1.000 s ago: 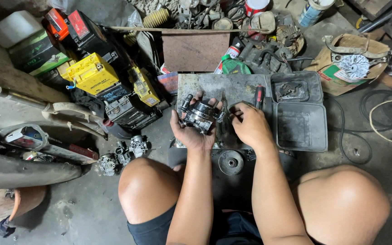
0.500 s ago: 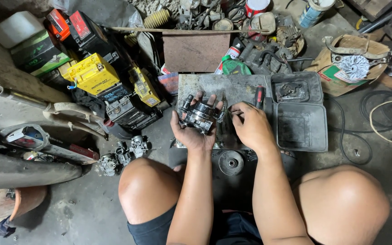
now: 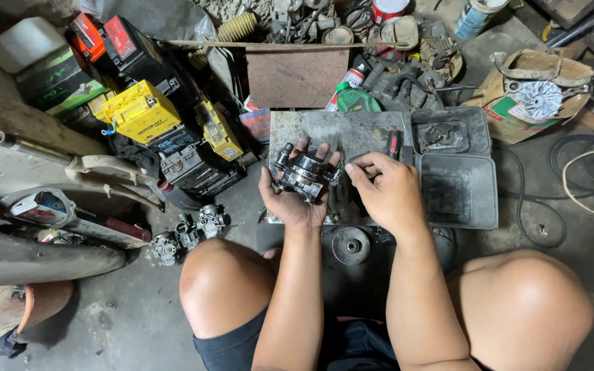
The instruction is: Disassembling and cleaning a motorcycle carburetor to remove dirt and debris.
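The carburettor [image 3: 305, 175] sits cradled in the left hand [image 3: 290, 199], raised a little above the grimy metal tray [image 3: 462, 206] that lies on the floor between the person's knees. The left fingers [image 3: 302, 145] curl up around its far side and the thumb braces the near side, so the small metal body is gripped firmly with its top tilted up towards the person's view, which seems the reason for the hold: it leaves the upper face clear to work on.

The right hand [image 3: 390, 192] comes in from the other side. Its fingers [image 3: 360, 168] are pinched nearly shut close against the carburettor's right edge; they may be holding a small tool or part, but I cannot tell what is between them.

Over the flat left half of the tray, beside that hand, lies a red-handled screwdriver [image 3: 394, 143], within easy reach. The tray's right half is split into compartments; the far one holds a dark greasy part [image 3: 440, 136], the near one looks bare.

On the floor just left of the left knee sit more carburettors [image 3: 188, 230], set aside in a loose cluster. A round pulley-like disc [image 3: 350, 245] lies at the tray's near edge. Further left, yellow batteries [image 3: 142, 110] are stacked by the wall.
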